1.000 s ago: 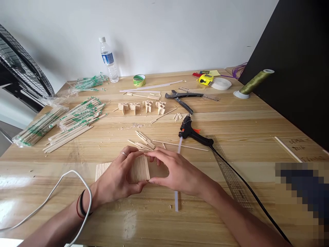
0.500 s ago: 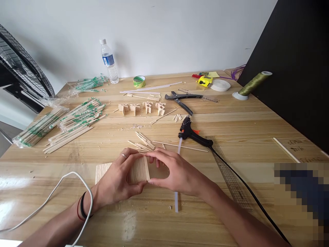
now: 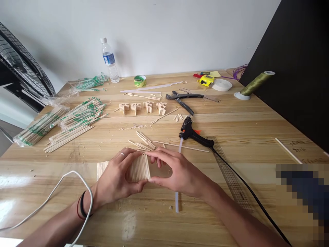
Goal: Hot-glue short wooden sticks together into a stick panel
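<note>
A flat panel of wooden sticks laid side by side is in front of me. My left hand spans it, thumb on the near edge and fingers on the far edge; its palm hides the middle. At the panel's right end, my right hand pinches the outermost wooden stick by its two ends, thumb near and index finger far. That stick lies against the panel; whether it is stuck on, I cannot tell. Just beyond my hands are loose short sticks.
A black glue gun with a clear glue stick lies right of centre, near a ruler. Cutters, several small stick assemblies, bundled sticks and a bottle stand farther back. A white cable crosses my left wrist.
Both hands keep the same hold on the panel and its end stick. The whole view has shifted very slightly; nothing else has visibly moved.
</note>
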`<state>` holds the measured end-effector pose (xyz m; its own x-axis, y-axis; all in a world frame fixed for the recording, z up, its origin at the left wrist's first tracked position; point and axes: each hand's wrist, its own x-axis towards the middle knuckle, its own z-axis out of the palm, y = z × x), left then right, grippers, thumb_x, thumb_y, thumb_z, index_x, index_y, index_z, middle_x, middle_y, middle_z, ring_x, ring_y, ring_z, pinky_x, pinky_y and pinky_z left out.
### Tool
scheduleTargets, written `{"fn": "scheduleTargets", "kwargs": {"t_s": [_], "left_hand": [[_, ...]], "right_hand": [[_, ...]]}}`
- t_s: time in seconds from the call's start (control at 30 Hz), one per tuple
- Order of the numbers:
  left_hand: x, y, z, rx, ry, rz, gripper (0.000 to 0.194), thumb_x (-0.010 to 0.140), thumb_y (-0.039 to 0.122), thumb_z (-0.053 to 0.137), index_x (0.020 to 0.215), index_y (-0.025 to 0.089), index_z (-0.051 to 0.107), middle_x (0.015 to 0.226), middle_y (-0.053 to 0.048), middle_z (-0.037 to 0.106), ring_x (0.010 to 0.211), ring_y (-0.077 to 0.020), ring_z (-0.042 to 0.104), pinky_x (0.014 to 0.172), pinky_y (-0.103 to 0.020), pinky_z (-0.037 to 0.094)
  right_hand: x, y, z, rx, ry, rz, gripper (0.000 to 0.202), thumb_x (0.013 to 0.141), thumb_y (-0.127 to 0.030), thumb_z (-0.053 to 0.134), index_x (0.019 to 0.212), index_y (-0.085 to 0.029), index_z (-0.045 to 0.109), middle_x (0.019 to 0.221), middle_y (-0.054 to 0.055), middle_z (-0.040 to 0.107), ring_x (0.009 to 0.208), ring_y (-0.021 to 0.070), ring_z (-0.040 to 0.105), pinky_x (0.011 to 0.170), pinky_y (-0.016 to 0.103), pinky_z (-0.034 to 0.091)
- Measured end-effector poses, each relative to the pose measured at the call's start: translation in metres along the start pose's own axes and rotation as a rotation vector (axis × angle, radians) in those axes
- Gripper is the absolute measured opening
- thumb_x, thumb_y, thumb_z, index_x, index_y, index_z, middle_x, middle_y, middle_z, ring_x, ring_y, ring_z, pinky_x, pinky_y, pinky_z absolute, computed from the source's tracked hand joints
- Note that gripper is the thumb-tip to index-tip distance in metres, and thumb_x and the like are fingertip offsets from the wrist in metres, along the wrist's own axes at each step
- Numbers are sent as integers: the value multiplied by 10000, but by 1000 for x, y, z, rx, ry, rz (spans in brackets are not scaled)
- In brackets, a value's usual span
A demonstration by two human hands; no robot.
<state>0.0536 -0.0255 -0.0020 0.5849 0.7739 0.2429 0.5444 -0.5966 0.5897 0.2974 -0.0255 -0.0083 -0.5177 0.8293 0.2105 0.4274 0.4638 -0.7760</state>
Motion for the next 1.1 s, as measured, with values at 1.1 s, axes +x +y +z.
{"fn": "scheduleTargets", "kwargs": {"t_s": [1.1], "left_hand": [[3, 6, -4, -20, 56, -13, 596, 835, 295, 770, 1377, 228, 529, 1212, -108, 661, 1069, -278, 692, 899, -407, 602]], "right_hand": [[-1, 2, 6, 80, 129, -81, 485, 840, -256, 870, 1289, -223, 691, 919, 16, 673, 774, 172, 602, 723, 339, 568]]}}
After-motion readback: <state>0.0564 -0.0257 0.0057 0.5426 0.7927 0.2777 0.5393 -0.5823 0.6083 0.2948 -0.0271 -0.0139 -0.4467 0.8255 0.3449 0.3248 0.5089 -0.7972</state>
